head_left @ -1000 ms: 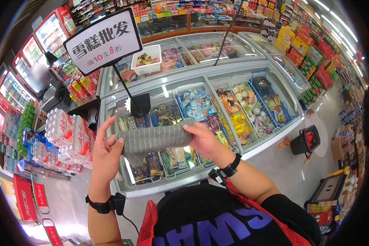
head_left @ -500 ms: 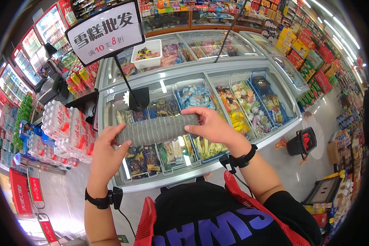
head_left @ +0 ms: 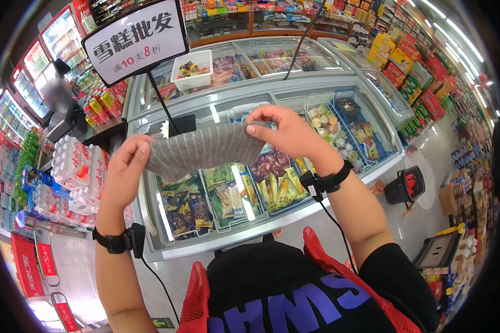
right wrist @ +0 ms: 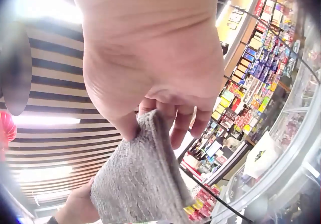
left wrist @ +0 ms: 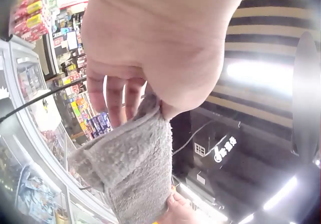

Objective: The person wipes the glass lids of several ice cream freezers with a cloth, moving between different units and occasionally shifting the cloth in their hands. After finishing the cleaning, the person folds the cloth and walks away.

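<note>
A grey striped cloth [head_left: 205, 150] is stretched between both hands above the freezer, its lower edge sagging. The left hand [head_left: 126, 169] pinches its left end between thumb and fingers; the right hand [head_left: 286, 132] pinches the upper right corner. From the left wrist view, the folded layers of the fuzzy cloth [left wrist: 140, 169] hang from the left hand [left wrist: 155, 48]. Over in the right wrist view, the right hand [right wrist: 150, 58] grips a folded corner of the cloth [right wrist: 138, 174], with the left hand [right wrist: 77, 204] at the far end.
Below the cloth is a glass-topped freezer [head_left: 216, 244] with baskets of packaged goods. A sign [head_left: 136, 41] on a stand and a white tub [head_left: 192, 71] are beyond it. Bottle packs [head_left: 75, 164] stand at the left, a black bin [head_left: 404, 187] at the right.
Both hands have risen with the cloth, which now hangs wider and deeper than its earlier narrow roll-like shape. The left hand has moved leftward and its fingers have closed in on the cloth.
</note>
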Demonstrator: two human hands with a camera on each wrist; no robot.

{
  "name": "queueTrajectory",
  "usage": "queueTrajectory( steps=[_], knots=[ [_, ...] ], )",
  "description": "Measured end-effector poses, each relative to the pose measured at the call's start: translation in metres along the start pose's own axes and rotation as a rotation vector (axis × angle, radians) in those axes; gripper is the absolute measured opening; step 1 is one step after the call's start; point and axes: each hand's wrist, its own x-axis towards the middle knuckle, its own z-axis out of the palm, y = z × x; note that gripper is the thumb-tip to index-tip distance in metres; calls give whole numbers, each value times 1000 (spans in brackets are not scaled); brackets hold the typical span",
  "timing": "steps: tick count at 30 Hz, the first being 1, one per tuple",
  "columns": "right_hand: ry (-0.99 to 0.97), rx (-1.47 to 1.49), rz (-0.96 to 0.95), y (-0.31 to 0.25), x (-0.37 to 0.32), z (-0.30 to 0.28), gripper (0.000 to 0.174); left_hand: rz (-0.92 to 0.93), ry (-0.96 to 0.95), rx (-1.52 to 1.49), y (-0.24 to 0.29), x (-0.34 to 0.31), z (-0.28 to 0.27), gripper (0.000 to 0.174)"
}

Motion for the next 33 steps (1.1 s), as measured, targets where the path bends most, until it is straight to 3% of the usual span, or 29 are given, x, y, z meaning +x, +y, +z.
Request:
queueTrajectory(
  steps=[2,5,8,13,15,20,22,26,27,30,31,33],
  knots=[
    [-56,183,42,2,5,-3,22,-209,-51,-217,-15,7,-10,35],
    [-54,318,131,4,8,0,23,-349,-9,-565,2,10,12,40],
    [-38,425,311,24,8,5,23,-467,-167,-699,2,8,17,37],
    [-43,638,612,64,-5,20,25,-598,-152,-497,-40,-6,46,31],
    [-26,614,630,66,-12,36,29,-619,-161,-359,-55,-13,63,32],
    [-164,474,495,58,-23,98,38,-540,-206,-502,-59,-30,125,35],
    [-212,597,459,60,-28,112,42,-532,-193,-546,-56,-37,141,35],
    [-287,751,520,60,-32,87,40,-509,-242,-307,-58,-37,152,38],
    [-341,693,443,87,-31,76,50,-524,-291,-465,-70,-37,154,37],
    [-33,418,348,130,-41,79,62,-570,-276,-582,-70,-38,163,34],
    [-125,542,419,134,-45,78,73,-623,-273,-690,-70,-39,165,34],
    [-281,922,528,155,-61,94,76,-725,-255,-908,-69,-39,169,33]
  ],
)
